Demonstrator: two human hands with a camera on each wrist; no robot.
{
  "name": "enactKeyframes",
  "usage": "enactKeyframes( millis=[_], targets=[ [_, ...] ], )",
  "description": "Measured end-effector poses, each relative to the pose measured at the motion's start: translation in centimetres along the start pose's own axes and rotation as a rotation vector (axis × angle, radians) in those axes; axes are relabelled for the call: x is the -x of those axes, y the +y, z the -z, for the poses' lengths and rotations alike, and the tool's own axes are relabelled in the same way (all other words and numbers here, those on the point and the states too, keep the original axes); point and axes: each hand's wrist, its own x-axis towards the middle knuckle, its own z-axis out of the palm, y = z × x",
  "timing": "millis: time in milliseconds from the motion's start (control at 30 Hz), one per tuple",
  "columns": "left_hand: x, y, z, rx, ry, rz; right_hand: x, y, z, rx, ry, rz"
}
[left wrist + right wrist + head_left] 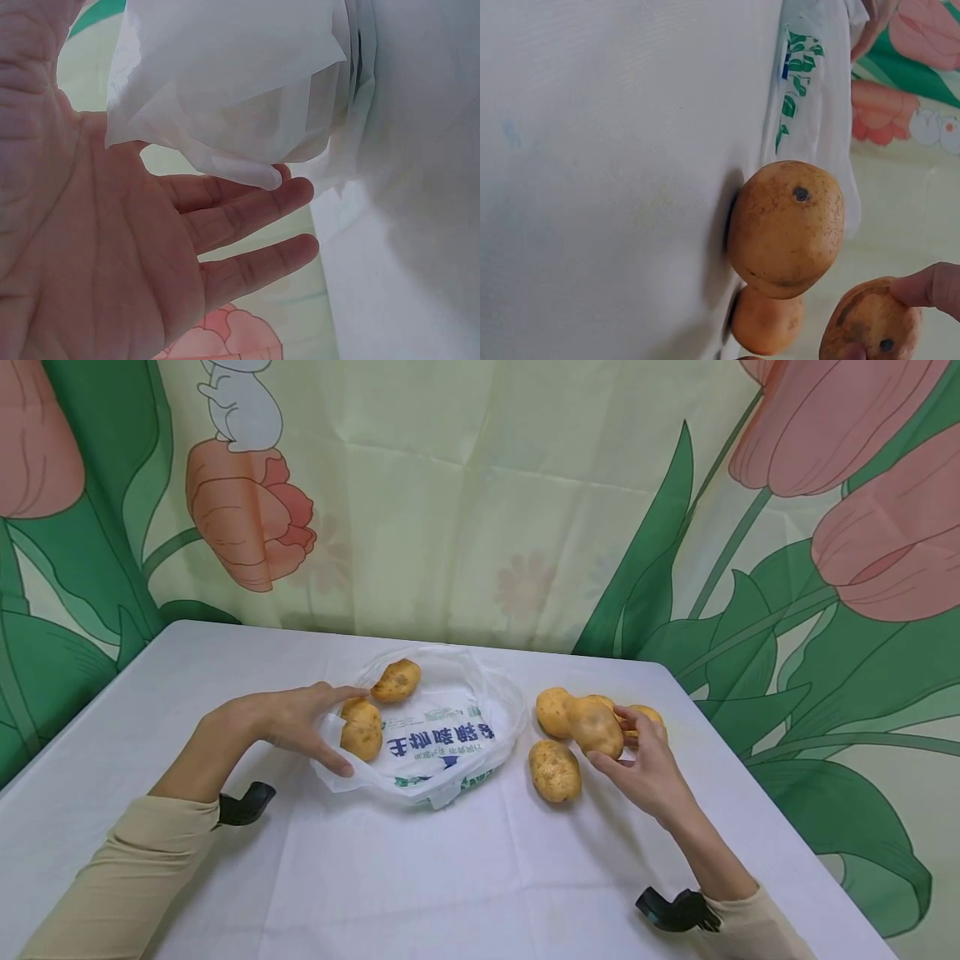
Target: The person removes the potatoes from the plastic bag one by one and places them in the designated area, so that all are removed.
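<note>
The held potato (595, 727) is off the table (390, 877), to the right of the plastic bag (506, 731), its long axis slanting in the head view from far left to near right, one end toward the person. The right hand (647, 770) pinches it between thumb and fingertips, parted only by its width. The bag lies mouth up, its rim spread wide, with two potatoes inside along the left: the far potato (396, 681) slants, the near potato (363, 732) partly behind the rim. The left hand (296, 720) is at that rim, thumb and fingers widely parted, fingers nearly straight; whether it touches the film is hard to tell.
</note>
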Motion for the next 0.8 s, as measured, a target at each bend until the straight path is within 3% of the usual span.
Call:
enactKeyframes(
  millis=[800],
  targets=[
    [-0.1, -0.1, -0.1, 0.014, -0.006, 0.003, 1.8, 2.3, 0.6, 0.074, -0.090, -0.097]
  ],
)
